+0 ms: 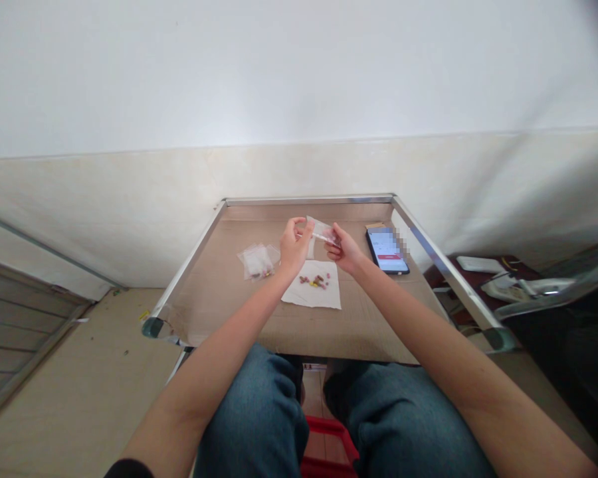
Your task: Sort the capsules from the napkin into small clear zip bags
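Between my two hands, above the tabletop, is a small clear plastic bag (321, 230). My left hand (296, 240) pinches its left end, and my right hand (345, 248) grips the right end. Whether anything lies inside the bag is too small to tell. Below the hands a white paper sheet (303, 297) bears several small pills (319, 281), brown, pink and yellow. Left of my left wrist lies a pile of clear plastic bags (257, 260), with a few coloured bits at its lower edge.
A phone (387, 250) with a lit screen lies right of the sheet. The cardboard-covered table (214, 292) has a raised metal rim (309, 200) at the back and sides, against the wall. Beyond its right side, a dark surface holds a white box (480, 264).
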The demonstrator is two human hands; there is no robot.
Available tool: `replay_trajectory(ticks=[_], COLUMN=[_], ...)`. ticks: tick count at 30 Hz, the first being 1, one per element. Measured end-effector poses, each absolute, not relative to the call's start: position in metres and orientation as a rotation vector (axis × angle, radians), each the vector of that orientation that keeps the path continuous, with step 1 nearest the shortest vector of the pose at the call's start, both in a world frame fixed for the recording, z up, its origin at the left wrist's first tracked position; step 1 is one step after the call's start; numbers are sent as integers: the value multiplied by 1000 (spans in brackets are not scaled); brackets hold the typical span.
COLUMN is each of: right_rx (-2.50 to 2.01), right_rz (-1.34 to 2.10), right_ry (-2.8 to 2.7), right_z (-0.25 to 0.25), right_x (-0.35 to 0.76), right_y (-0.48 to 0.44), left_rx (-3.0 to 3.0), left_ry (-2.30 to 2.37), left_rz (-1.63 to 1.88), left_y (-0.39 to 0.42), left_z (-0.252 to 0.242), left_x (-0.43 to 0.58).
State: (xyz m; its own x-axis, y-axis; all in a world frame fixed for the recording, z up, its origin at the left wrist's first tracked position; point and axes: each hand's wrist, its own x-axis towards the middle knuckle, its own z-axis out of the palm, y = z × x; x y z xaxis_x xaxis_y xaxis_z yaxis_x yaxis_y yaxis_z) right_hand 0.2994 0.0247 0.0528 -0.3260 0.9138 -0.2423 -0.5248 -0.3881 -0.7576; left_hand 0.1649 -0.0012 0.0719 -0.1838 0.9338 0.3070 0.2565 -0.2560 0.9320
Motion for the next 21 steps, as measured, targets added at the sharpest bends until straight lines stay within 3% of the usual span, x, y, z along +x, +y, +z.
replay_trajectory(ticks=[21], right_rx=[-891], right_rz=[2030], right_ry=[-797], right_z=[41], right_x=[306], right_y=[28], left_rx=[1431], left_ry=[1400], left_rz=[1374], left_y=[4], left_z=[63], left_x=[154])
